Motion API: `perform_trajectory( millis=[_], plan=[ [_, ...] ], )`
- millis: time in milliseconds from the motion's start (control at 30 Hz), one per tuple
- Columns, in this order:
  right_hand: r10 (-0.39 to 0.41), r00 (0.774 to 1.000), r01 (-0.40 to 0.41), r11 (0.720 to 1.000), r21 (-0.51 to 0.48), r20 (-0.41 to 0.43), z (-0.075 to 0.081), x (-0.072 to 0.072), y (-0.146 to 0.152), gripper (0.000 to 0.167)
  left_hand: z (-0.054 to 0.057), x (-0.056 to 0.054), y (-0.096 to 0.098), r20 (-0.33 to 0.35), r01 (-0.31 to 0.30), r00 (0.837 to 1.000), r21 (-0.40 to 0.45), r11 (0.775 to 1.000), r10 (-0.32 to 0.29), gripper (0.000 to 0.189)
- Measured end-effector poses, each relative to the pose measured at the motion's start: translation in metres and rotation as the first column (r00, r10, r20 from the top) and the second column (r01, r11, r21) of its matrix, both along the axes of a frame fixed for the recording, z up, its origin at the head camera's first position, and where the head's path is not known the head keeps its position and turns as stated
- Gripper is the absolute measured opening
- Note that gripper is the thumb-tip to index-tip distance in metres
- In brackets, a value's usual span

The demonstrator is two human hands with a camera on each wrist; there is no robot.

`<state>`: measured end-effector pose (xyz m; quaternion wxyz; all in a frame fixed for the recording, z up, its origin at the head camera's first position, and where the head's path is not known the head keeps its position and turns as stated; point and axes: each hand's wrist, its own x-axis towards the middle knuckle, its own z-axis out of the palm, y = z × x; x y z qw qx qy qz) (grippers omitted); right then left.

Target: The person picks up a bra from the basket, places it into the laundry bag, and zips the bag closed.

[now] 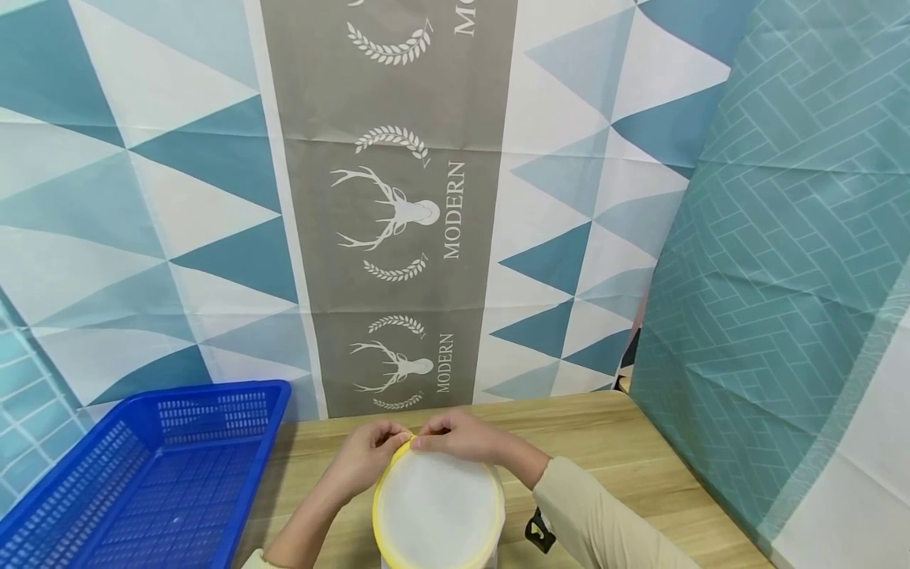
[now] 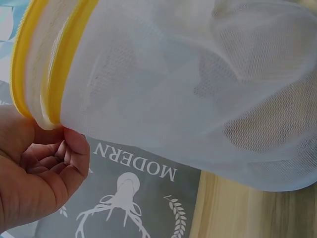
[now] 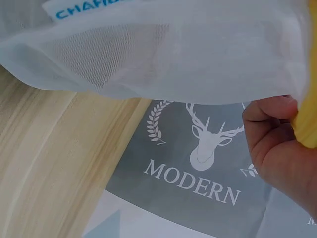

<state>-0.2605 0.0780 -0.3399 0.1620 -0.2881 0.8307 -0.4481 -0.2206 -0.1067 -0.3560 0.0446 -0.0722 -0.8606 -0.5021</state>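
Observation:
A white mesh laundry bag [image 1: 437, 510] with yellow edging hangs in front of me, its round end facing up in the head view. My left hand [image 1: 366, 458] pinches the yellow rim at its far side between thumb and curled fingers. Close beside it, my right hand [image 1: 462, 437] pinches the same stretch of rim. In the left wrist view, two yellow bands [image 2: 67, 59] run round the end of the bag, and its sheer body [image 2: 163, 99] droops away over the table. Blue lettering on a white label [image 3: 91, 7] shows on the bag in the right wrist view.
A blue plastic basket [image 1: 266, 427] stands on the left of the wooden table [image 1: 590, 427]. A small black object [image 1: 540, 531] lies by my right sleeve. Patterned cloth [image 1: 391, 276] hangs behind the table, and a teal sheet [image 1: 775, 261] hangs on the right.

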Motion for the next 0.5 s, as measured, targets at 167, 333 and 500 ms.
perform_trajectory(
  millis=[167, 333, 500],
  plan=[
    [-0.007, 1.0, 0.007, 1.0, -0.021, -0.005, 0.0, 0.0003, 0.0016, 0.023, 0.0024, 0.0001, 0.0001, 0.001, -0.001, 1.0, 0.003, 1.0, 0.001, 0.011],
    [-0.026, 1.0, 0.026, 0.999, -0.027, 0.001, -0.0011, 0.0013, 0.004, 0.023, 0.0005, 0.0001, -0.0001, 0.002, 0.011, 1.0, 0.019, 1.0, -0.011, 0.011],
    [-0.036, 0.999, 0.036, 0.999, -0.039, 0.016, -0.0034, 0.0002, 0.0057, 0.024, -0.0021, -0.001, 0.0006, -0.011, 0.006, 1.0, 0.03, 1.0, -0.006, 0.01]
  ],
)
